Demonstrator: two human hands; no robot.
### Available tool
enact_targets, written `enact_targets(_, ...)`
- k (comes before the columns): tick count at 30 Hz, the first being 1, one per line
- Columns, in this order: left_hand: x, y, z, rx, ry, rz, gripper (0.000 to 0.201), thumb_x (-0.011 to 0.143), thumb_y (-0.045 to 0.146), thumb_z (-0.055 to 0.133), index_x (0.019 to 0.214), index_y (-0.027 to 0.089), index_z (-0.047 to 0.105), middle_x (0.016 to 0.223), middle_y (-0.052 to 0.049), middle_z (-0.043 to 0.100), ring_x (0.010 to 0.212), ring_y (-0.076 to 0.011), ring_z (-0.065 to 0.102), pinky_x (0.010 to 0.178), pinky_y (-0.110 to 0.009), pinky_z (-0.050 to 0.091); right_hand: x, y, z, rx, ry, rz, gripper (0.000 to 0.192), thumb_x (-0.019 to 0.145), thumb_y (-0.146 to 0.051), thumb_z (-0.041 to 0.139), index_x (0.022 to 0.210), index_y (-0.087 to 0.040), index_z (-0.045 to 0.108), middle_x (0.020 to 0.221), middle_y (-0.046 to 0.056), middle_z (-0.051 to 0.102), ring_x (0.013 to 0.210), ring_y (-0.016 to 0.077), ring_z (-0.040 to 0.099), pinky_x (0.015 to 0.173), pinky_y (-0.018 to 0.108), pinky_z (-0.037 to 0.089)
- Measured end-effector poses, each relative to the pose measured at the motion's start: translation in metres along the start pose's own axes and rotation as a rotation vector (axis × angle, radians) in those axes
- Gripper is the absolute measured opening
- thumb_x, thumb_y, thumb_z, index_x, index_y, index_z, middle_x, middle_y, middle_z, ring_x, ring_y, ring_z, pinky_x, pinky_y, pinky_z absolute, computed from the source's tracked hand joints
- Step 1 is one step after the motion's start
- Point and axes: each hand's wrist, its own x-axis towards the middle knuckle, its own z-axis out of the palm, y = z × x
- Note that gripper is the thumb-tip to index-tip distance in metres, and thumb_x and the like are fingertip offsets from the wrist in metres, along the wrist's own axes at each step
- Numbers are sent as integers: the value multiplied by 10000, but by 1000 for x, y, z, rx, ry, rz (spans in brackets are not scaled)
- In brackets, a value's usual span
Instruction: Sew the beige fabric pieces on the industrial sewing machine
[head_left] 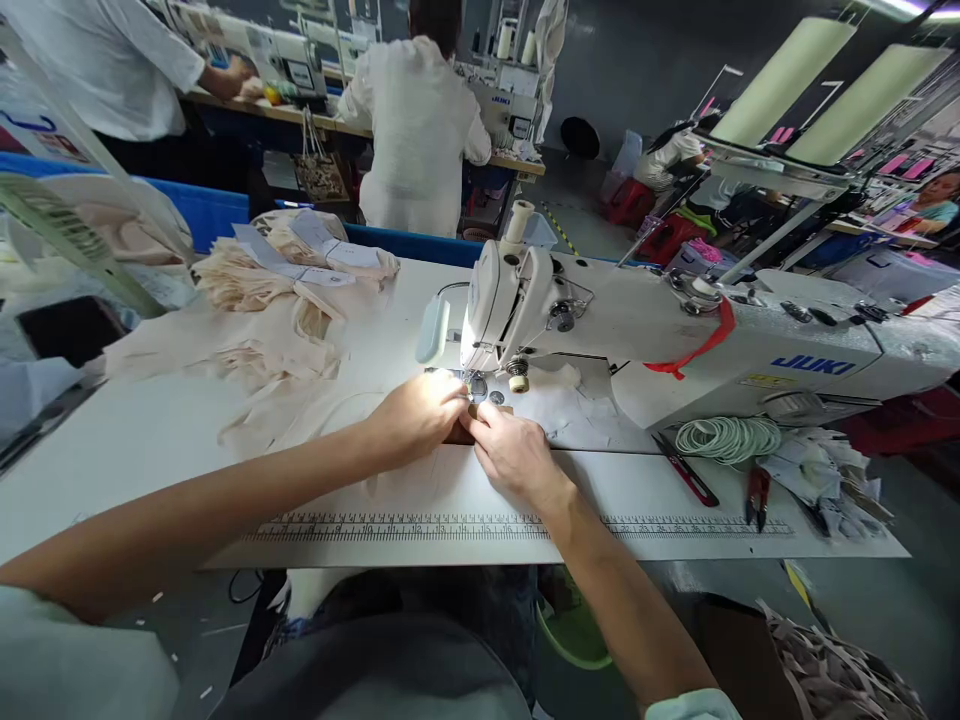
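Observation:
My left hand (416, 415) and my right hand (514, 455) meet on the white table just in front of the needle of a white JUKI sewing machine (600, 320). Between the fingertips both hands pinch a small piece of pale fabric (474, 411) under the machine's lamp; the piece is mostly hidden by the fingers. A loose spread of cream fabric (300, 400) trails to the left of my left hand.
A heap of cream fabric pieces with paper tags (285, 265) lies at the table's back left. A coil of white elastic (727, 437), red-handled snips (757, 492) and a red cutter (690, 475) lie right. A printed ruler (450, 527) runs along the front edge. People work behind.

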Motion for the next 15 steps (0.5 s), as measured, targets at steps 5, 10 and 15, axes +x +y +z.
enact_targets(5, -23, 10, 10, 89, 15, 120, 268, 925, 118, 431, 1112, 119, 622, 1071, -152, 657, 969, -253, 617, 844, -397, 561, -1, 1, 2, 6, 17, 7, 332, 971, -164, 432, 1235, -182, 631, 1040, 76, 639, 826, 180, 573, 612, 303, 415)
enact_targets(10, -29, 11, 16, 155, 6, 105, 305, 923, 138, 431, 1136, 100, 647, 1064, -160, 661, 996, -276, 609, 857, -413, 564, -1, 2, 4, 34, 70, 11, 370, 966, -161, 434, 1274, -192, 636, 1022, 85, 659, 790, 180, 579, 631, 299, 415)
enact_targets(15, -21, 12, 21, 234, -31, 72, 265, 936, 136, 427, 1008, 75, 674, 1029, -173, 639, 973, -288, 581, 840, -416, 546, -1, 13, 3, 36, 163, 165, 430, 974, -158, 401, 1340, -211, 621, 1004, 67, 698, 726, 179, 613, 638, 300, 422)
